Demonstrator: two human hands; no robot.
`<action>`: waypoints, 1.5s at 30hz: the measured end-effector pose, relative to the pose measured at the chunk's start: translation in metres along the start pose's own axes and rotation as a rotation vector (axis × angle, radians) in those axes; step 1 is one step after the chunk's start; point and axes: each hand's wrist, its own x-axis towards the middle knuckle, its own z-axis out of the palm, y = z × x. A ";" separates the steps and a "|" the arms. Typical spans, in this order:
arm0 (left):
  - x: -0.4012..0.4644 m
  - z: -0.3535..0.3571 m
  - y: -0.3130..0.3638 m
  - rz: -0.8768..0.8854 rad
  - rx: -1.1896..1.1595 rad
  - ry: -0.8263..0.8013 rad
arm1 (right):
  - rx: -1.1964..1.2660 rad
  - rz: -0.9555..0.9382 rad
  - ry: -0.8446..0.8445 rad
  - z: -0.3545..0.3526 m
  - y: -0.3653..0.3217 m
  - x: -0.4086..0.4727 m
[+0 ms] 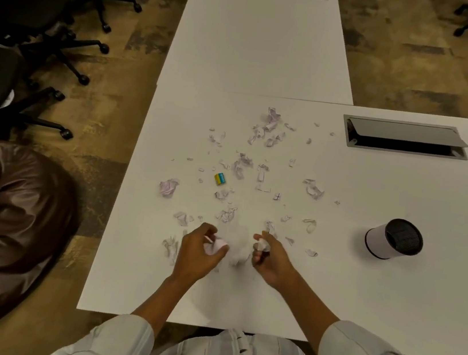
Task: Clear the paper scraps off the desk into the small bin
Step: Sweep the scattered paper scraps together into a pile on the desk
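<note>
Head view showed both hands low over the near part of the white table (359,300), each curled around crumpled paper. The left hand (196,254) was closed on a pale pink wad, and the right hand (270,262) was closed on a smaller white ball pinched at its fingertips. Another crumpled piece (238,257) lay on the table between them.

Most paper scraps (260,151) were spread across the middle of the table, from large wads to tiny flecks. The small bin (394,239), white with a dark mesh lining, lay tipped on its side well to the right, its mouth facing away from the hands.

Several things could go wrong from there, in my judgement. With the bin on its side, anything tossed at it might bounce out or roll it further; it likely needed standing up first. Both hands being full, loosely bunched paper could shed bits on the way across. The smallest flecks could be swept off the table's edge onto the carpet. A small yellow and teal eraser-like item (220,179) sat among the scraps and could be scooped up by mistake.
</note>
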 end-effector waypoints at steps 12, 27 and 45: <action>0.010 0.031 0.036 0.152 0.124 -0.018 | 0.260 0.109 -0.325 0.026 -0.003 -0.010; 0.081 -0.056 -0.008 0.047 0.294 0.091 | 0.426 -0.738 0.330 -0.150 -0.208 -0.072; 0.107 -0.079 -0.058 -0.273 0.585 -0.178 | -0.942 -1.149 0.859 -0.125 -0.124 -0.046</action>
